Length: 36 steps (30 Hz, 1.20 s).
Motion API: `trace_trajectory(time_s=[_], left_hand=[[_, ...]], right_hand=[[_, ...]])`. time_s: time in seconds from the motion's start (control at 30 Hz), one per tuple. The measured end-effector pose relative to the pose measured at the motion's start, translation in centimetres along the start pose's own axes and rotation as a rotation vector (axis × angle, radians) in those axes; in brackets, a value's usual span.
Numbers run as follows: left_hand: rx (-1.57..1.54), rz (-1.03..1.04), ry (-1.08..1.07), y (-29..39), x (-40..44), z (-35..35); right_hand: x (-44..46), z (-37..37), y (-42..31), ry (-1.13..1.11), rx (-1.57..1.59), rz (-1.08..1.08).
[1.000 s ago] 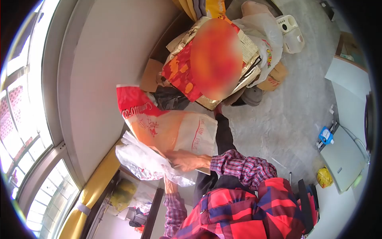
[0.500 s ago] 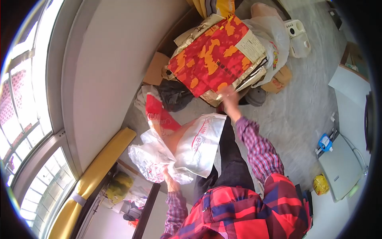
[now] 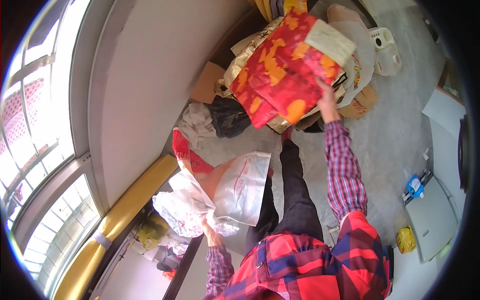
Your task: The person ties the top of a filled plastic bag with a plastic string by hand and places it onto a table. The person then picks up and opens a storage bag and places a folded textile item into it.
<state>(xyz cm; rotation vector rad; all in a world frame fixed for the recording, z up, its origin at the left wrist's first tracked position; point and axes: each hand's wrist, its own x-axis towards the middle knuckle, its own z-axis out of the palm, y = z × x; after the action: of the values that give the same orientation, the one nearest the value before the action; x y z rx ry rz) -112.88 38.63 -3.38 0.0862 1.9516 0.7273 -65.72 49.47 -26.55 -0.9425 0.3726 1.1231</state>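
My left hand (image 3: 210, 231) is closed around a bunch of plastic bags (image 3: 186, 206): a crumpled whitish one, a silvery one (image 3: 245, 182) with red print and a red one (image 3: 183, 145). These hang in front of my legs. Farther out, my right hand (image 3: 327, 102) grips the right edge of a flat red bag (image 3: 285, 65) with orange blotches and a pale label. Its fingers are partly hidden behind the edge. Under and behind the red bag lie gold-coloured bags (image 3: 244, 51), largely covered by it.
Dark and pale crumpled bags (image 3: 227, 116) lie on the floor by the wall. Right of the pile are a translucent plastic bag (image 3: 361, 52), a brown cardboard piece (image 3: 361, 102) and a white plastic container (image 3: 387, 55). A yellow curtain (image 3: 107, 225) hangs beside the window at left.
My right hand has reached up and right and taken hold of the red bag, which is now lifted and tilted. The plastic bags in my left hand have shifted slightly left and down.
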Motion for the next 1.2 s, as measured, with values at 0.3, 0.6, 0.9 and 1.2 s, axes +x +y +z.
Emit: trace_trajectory(time_s=[0.3,0.6,0.9,1.2], left_hand=[[-0.014,0.150,-0.012,0.6,-1.0,1.4],[0.213,0.375,-0.189,1.5,-1.5,3.2],[0.689,0.702,-0.241,2.6,-3.5,7.9],[1.653,1.702,-0.036,-2.5,3.7,22.6]], right_hand=[[-17.4,-19.8,-16.0,0.151,0.185,-0.265],[-29.5,-27.4,-14.4,0.494,0.164,-0.294],[-31.1,-27.0,-11.1,0.479,0.181,-0.278],[-32.5,-29.5,-10.9,0.506,0.118,-0.246]])
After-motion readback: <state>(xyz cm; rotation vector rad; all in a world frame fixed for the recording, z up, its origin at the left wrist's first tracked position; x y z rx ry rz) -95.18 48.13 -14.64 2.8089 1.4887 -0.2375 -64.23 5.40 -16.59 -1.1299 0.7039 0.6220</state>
